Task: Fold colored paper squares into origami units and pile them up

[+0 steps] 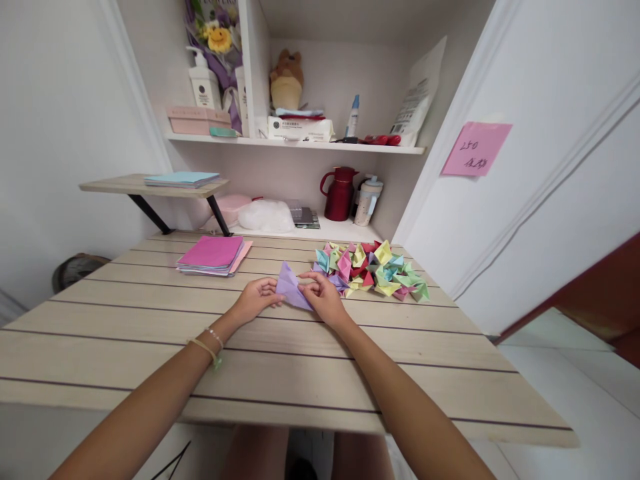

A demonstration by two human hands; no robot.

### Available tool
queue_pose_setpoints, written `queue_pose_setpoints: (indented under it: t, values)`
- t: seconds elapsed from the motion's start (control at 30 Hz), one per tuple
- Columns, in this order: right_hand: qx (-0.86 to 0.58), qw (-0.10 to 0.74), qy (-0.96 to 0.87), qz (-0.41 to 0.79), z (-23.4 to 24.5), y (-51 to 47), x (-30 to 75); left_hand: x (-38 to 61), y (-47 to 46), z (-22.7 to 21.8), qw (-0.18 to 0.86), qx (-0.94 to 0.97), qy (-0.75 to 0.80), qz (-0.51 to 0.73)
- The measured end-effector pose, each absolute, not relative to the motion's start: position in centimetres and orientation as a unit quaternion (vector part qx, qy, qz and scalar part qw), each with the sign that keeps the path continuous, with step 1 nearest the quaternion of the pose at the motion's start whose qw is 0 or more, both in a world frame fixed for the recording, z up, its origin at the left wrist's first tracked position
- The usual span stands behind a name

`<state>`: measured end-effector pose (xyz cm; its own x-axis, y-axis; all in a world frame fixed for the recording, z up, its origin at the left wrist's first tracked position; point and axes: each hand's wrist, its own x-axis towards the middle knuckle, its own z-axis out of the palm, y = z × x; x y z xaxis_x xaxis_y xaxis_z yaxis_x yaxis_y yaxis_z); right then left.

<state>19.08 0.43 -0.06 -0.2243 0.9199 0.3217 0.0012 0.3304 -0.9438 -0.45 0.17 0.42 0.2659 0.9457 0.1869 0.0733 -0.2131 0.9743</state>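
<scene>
A purple sheet of origami paper [291, 285], partly folded with a pointed top, is held between my two hands just above the table. My left hand [257, 300] pinches its left edge, thumb along the lower side. On the right edge, my right hand [323, 297] grips the paper with thumb and fingers closed. Just beyond my right hand lies a pile of folded paper boats [360, 267] in yellow, green, red, pink, blue and purple. To the left sits a stack of square coloured paper [213, 255], magenta on top.
The slatted wooden table [280, 373] spans the view. A small raised shelf [120, 187] at the left carries light-blue paper [181, 179]. Behind stand a red jug [341, 195] and a pale tumbler [369, 201]. A pink note [477, 149] sticks to the right wall.
</scene>
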Motion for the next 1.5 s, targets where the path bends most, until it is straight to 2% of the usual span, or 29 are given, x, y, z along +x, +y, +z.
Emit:
queue_pose_setpoints:
  t: [0.1, 0.33, 0.5, 0.8, 1.03, 1.33, 1.5]
  values:
    - [-0.358, 0.506, -0.648, 0.443, -0.2, 0.5, 19.3, -0.6, 0.4, 0.3, 0.494, 0.627, 0.395, 0.454]
    - [-0.349, 0.435, -0.699, 0.447, -0.4, 0.3, 19.1, -0.7, 0.3, 0.1, 0.530, 0.627, 0.393, 0.413]
    - [-0.348, 0.465, -0.725, 0.371, 0.1, -0.2, 18.9, -0.6, 0.1, 0.2, 0.571, 0.595, 0.404, 0.394]
    - [-0.320, 0.457, -0.754, 0.346, 0.3, -0.3, 19.2, -0.4, -0.3, 1.0, 0.584, 0.549, 0.408, 0.438]
    - [-0.322, 0.418, -0.732, 0.431, 0.5, -0.7, 18.9, -0.9, 0.6, 0.5, 0.526, 0.541, 0.409, 0.514]
    - [-0.363, 0.456, -0.683, 0.440, 0.4, -0.1, 19.5, -0.7, 0.1, 0.7, 0.589, 0.573, 0.345, 0.454]
    - [-0.371, 0.444, -0.682, 0.448, 0.2, 0.0, 19.4, -0.8, 0.2, 0.9, 0.531, 0.582, 0.392, 0.475]
